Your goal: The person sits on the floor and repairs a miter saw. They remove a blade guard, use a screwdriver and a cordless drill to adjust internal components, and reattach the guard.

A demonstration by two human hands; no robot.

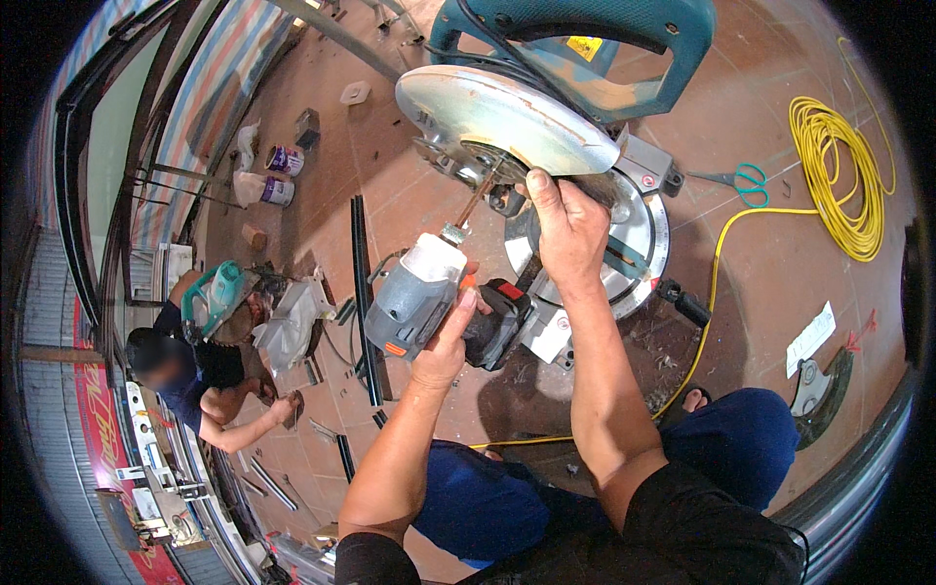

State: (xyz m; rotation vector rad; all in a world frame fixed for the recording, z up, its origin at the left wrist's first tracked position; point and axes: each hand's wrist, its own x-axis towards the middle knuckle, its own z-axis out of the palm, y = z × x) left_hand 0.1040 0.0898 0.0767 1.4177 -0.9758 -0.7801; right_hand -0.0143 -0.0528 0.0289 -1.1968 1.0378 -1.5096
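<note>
My left hand (447,341) is wrapped around the grip of a grey and white cordless driver (414,292) with a dark battery pack (499,327). Its long thin bit (476,203) points up and away, its tip at the hub of a mitre saw. My right hand (570,229) grips the lower edge of the saw's silvery round blade guard (502,105), thumb on the near face and fingers partly hidden behind. Above the guard rises the saw's teal handle (673,68). The round metal saw base (655,249) lies beneath my right hand.
A yellow cable coil (838,185) lies on the tiled floor at right, near teal-handled scissors (749,185). A loose curved guard piece (824,398) rests closer to me. Black bars (363,292) lie left of the driver. A person (219,390) works at far left beside another teal saw (224,288).
</note>
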